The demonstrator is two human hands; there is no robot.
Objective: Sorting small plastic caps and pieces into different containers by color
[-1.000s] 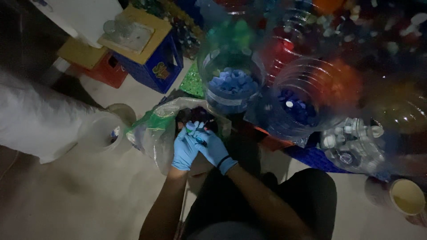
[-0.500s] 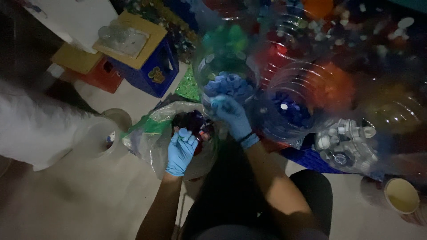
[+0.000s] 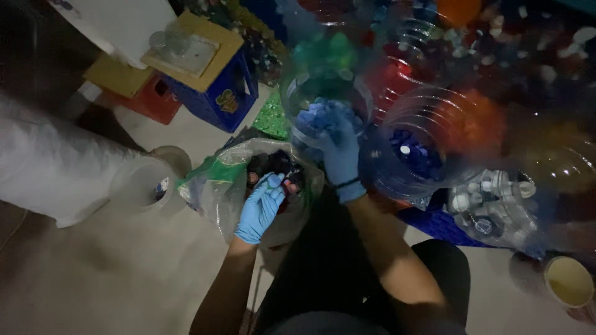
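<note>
Hands, two, blue-gloved: left hand (image 3: 261,208) curled inside one clear plastic bag (image 3: 223,186) of dark bottle caps (image 3: 276,166); right hand (image 3: 340,152) over one clear jar (image 3: 298,102) of blue caps (image 3: 313,115), grip unclear.

Dim lighting. Pale concrete floor (image 3: 93,273). Blue crate (image 3: 225,99) and red crate (image 3: 146,99) stand at the floor's far edge, topped with yellow boards.
</note>
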